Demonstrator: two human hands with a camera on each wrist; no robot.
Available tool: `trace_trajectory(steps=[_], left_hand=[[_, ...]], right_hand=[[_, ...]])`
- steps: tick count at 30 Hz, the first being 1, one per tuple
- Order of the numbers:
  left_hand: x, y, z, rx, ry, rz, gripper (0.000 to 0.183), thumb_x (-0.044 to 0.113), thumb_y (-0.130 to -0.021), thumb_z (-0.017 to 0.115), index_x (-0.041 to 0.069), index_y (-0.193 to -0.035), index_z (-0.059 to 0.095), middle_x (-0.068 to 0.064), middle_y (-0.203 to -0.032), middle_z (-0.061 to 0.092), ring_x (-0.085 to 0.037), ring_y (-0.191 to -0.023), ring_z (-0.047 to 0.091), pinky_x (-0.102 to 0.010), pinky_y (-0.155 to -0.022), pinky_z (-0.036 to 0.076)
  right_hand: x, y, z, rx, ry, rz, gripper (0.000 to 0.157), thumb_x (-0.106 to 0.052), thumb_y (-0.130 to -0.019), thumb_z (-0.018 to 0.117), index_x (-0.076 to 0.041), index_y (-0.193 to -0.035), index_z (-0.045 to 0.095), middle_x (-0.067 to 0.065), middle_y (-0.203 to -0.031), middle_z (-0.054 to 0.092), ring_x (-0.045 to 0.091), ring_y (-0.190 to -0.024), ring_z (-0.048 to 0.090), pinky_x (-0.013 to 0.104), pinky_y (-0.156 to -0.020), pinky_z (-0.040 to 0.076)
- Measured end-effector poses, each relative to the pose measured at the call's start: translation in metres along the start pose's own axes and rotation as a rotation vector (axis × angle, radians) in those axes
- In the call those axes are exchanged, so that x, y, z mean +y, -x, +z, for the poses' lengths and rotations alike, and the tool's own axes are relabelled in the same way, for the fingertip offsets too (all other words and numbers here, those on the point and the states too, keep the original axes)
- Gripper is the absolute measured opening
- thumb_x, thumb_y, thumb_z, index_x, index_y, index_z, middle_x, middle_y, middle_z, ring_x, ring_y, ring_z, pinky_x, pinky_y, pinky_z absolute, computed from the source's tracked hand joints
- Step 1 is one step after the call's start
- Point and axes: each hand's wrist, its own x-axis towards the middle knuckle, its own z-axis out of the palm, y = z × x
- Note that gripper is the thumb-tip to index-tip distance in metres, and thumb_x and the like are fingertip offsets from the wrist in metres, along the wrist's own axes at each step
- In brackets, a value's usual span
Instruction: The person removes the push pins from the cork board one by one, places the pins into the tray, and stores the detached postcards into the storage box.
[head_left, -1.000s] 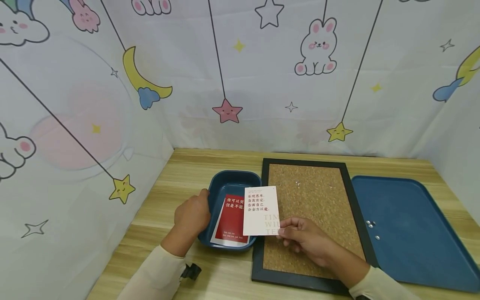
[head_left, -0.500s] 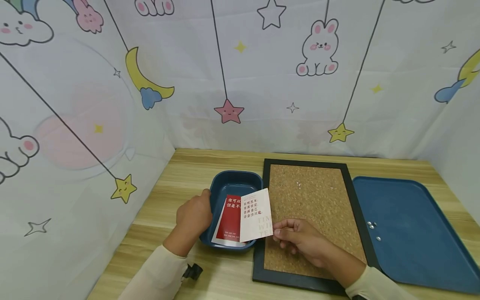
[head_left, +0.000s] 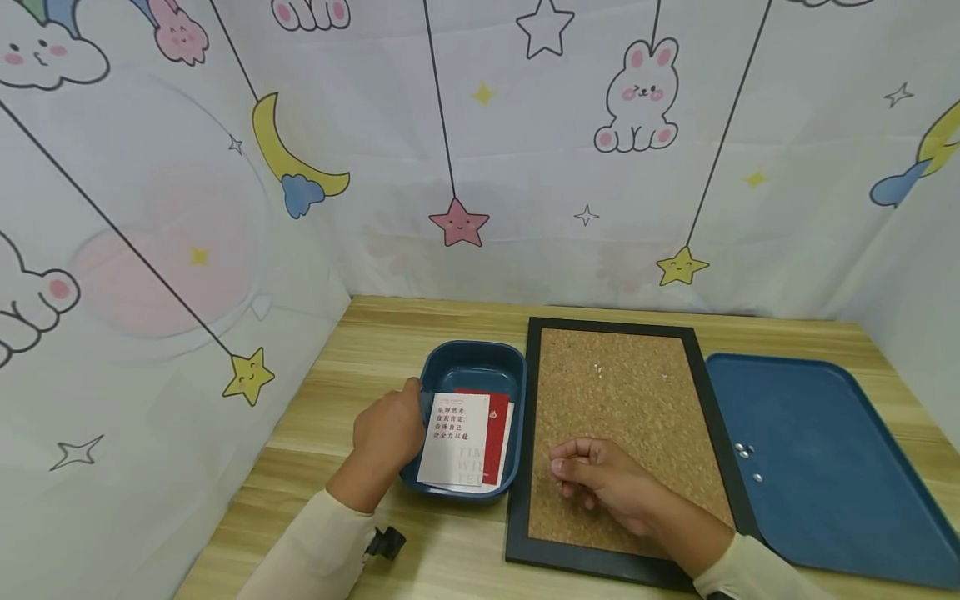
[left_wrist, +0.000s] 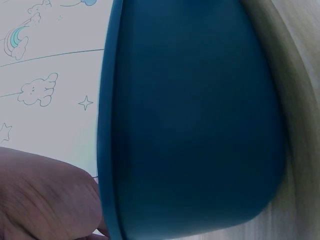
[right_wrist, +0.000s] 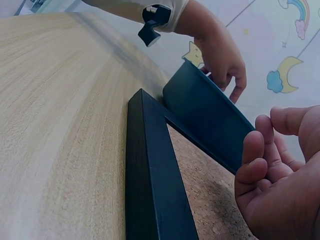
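Observation:
My left hand (head_left: 389, 426) grips the left rim of a small deep blue tray (head_left: 474, 354), its fingers bent over the edge. A white card (head_left: 450, 437) with red lettering lies on top inside that tray. Beneath it a red card (head_left: 496, 433) and the edge of another white card show. My right hand (head_left: 611, 483) hovers over the lower part of a cork board (head_left: 630, 400), to the right of the tray. Its fingers are loosely bent, thumb near the index finger, with nothing between them in the right wrist view.
A black frame (right_wrist: 150, 165) edges the cork board, which lies against the small tray. Right of it is a large flat blue tray (head_left: 840, 467) with several silver pins (head_left: 742, 450). A printed cloth (head_left: 525, 150) hangs behind the wooden table (head_left: 382, 333).
The white card has left my right hand and dropped into the small blue tray, landing over the red card. The cards there have shifted. Both hands stay nearly in place.

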Motion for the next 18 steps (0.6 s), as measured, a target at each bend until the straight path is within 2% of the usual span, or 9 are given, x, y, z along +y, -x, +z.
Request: trace_trajectory(steps=[12, 14, 18], left_hand=[[0.0, 0.0, -0.003, -0.022, -0.014, -0.027, 0.048, 0.012, -0.095, 0.068, 0.006, -0.141, 0.055, -0.019, -0.106, 0.069, -0.03, -0.083, 0.069, -0.049, -0.062, 0.057], [0.0, 0.001, -0.002, 0.005, -0.018, -0.015, 0.047, 0.012, -0.094, 0.069, 0.007, -0.139, 0.056, -0.019, -0.108, 0.068, -0.032, -0.088, 0.068, -0.05, -0.066, 0.057], [0.0, 0.005, 0.0, 0.133, 0.003, 0.056, 0.041, 0.013, -0.095, 0.069, 0.004, -0.134, 0.061, -0.021, -0.116, 0.064, -0.038, -0.101, 0.064, -0.054, -0.08, 0.055]], right_hand=[[-0.003, 0.007, -0.01, 0.055, 0.022, 0.007, 0.04, -0.024, -0.101, 0.067, 0.008, -0.123, 0.059, 0.009, -0.096, 0.066, 0.017, -0.08, 0.06, 0.026, -0.06, 0.044], [-0.006, 0.01, -0.015, 0.074, 0.037, 0.007, 0.04, -0.026, -0.102, 0.066, 0.007, -0.123, 0.058, 0.009, -0.099, 0.065, 0.018, -0.081, 0.059, 0.027, -0.061, 0.045], [-0.012, 0.018, -0.025, 0.136, 0.083, -0.001, 0.041, -0.029, -0.103, 0.063, 0.006, -0.124, 0.058, 0.011, -0.104, 0.066, 0.019, -0.084, 0.058, 0.028, -0.062, 0.045]])
